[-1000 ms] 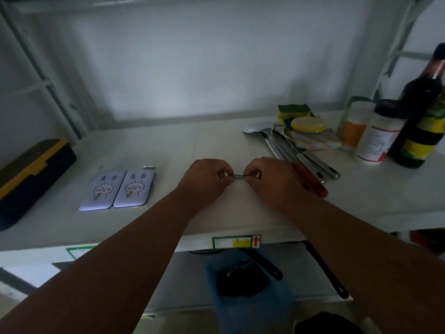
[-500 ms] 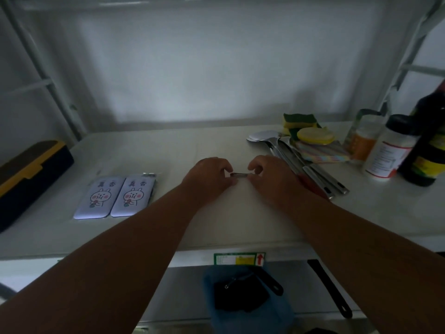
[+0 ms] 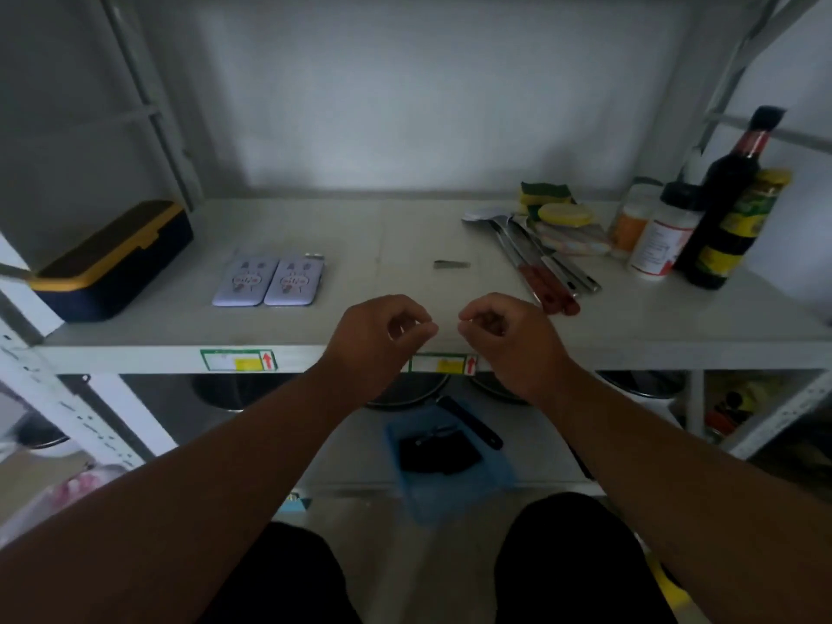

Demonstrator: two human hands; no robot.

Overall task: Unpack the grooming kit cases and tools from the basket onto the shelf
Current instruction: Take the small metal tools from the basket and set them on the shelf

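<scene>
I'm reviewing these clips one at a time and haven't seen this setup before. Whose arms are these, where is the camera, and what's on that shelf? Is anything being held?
No machine here: a person wears a camera on the head, looking down at their own arms. The left hand and right hand hover at the front edge of a white shelf, fingers loosely curled, holding nothing. On the shelf lie two lilac cases side by side, a small metal tool, a dark box with yellow trim, kitchen utensils, sponges and bottles. Below sits a blue basket with dark items left inside.
</scene>
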